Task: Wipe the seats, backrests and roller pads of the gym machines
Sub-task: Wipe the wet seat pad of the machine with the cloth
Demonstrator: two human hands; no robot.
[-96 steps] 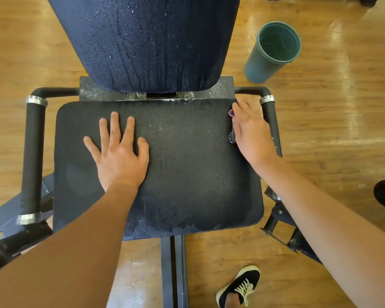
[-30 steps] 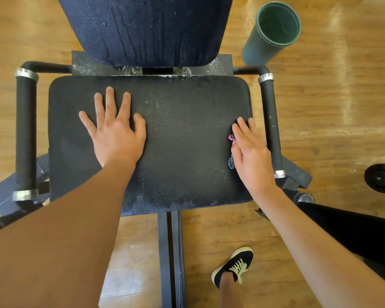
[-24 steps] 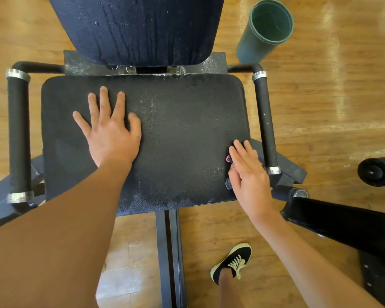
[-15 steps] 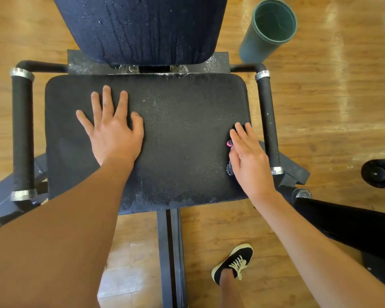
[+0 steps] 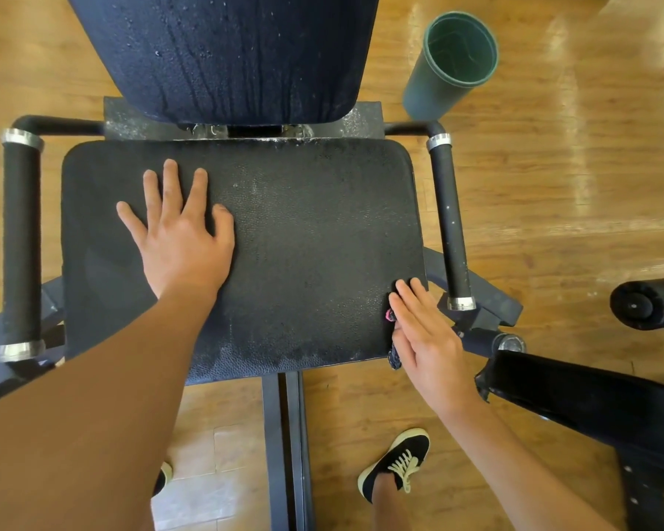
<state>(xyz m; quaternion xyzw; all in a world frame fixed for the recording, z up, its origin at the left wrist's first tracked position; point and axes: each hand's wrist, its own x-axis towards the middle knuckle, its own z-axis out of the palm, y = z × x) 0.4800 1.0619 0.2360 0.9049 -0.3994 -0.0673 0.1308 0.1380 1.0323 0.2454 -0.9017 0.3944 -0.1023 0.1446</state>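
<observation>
The left hand lies flat on the left half of the seat, palm down, fingers straight and spread, holding nothing. The right hand is also flat, fingers straight and close together, pressing a small dark cloth onto the near right corner of the seat. The cloth is almost wholly hidden under the palm, and only a dark scrap and a pink fleck show on the thumb side. The two hands are well apart, with a bare stretch of black seat between them. Behind the seat the dark backrest stands up, streaked and dotted with wet drops. A black handle runs along the left of the seat and another handle along the right, just beside the right hand's fingertips. A green bin stands on the wooden floor to the right of the backrest, a black roller pad shows at the right edge, and a black shoe is planted below the right forearm
</observation>
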